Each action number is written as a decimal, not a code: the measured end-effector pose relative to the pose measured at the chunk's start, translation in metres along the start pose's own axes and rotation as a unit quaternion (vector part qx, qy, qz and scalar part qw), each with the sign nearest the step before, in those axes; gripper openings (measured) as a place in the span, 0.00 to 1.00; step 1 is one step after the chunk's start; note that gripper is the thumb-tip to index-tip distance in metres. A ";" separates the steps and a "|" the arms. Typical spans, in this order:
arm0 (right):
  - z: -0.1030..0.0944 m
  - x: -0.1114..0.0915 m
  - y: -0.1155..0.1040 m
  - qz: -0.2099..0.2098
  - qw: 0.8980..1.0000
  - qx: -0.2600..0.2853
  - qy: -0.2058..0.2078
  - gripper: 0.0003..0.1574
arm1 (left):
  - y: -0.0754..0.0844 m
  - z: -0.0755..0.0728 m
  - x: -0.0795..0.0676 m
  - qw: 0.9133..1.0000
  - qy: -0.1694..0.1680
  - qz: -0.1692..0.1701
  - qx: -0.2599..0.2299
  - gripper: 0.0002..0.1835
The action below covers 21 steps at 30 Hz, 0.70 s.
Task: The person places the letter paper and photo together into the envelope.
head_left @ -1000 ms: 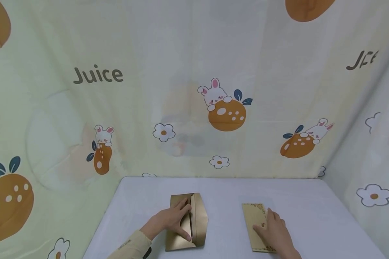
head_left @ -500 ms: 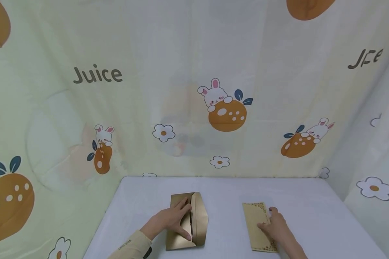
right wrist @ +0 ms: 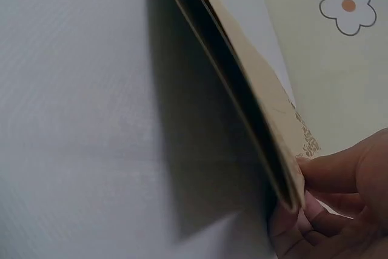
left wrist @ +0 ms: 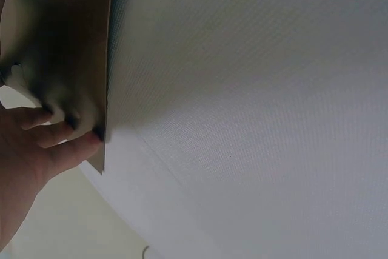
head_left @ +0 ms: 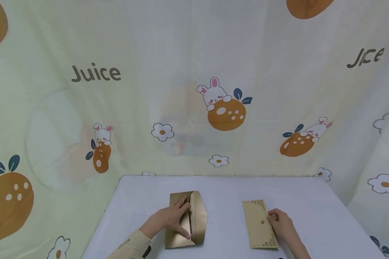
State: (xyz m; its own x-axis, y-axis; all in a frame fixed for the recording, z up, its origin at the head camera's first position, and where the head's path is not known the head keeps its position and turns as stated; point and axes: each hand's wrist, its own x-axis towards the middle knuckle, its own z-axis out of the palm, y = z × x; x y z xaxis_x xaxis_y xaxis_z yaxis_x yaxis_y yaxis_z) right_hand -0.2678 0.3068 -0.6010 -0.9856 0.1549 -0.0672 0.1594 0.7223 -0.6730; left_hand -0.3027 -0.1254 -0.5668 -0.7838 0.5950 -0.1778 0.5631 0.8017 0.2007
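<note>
A gold envelope (head_left: 199, 218) lies on the left half of the table with its flap spread out to the right. My left hand (head_left: 172, 218) rests on it, thumb and fingers spread along the opening. In the left wrist view, fingertips reach the edge of the envelope (left wrist: 91, 71). To the right is a folded cream card (head_left: 255, 223) with brown floral corners. My right hand (head_left: 282, 223) pinches its right edge between thumb and fingers. The right wrist view shows the fold of the card (right wrist: 267, 83) tilted off the cloth, with a dark gap between its two leaves.
A white cloth covers the table (head_left: 227, 190). Behind it hangs a pale curtain (head_left: 181, 108) printed with rabbits, oranges and flowers, which also closes off both sides. A strip of table lies between envelope and card.
My right hand has drawn its thumb back from the card's face to the right edge and now pinches there. The card has shifted slightly. My left hand stays on the envelope.
</note>
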 end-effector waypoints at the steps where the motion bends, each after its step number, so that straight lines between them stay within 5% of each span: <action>1: -0.001 0.000 0.000 -0.001 1.000 0.005 0.002 0.14 | 0.000 0.000 0.000 1.000 0.000 0.000 0.000 0.51; 9: -0.007 -0.004 -0.008 0.039 0.995 0.092 -0.015 0.19 | -0.001 0.000 -0.001 1.000 -0.001 0.001 -0.003 0.52; 21: 0.002 -0.005 -0.025 0.017 0.988 0.155 -0.017 0.18 | -0.001 0.002 0.000 1.000 0.003 -0.002 -0.002 0.51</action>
State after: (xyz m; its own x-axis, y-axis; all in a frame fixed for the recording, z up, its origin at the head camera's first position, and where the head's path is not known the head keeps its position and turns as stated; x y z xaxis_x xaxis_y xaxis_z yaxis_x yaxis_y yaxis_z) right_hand -0.2672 0.2865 -0.5849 -0.9820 0.1496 -0.1150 0.1734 0.4749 -0.8628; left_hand -0.3031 -0.1262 -0.5693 -0.7875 0.5917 -0.1723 0.5593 0.8036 0.2035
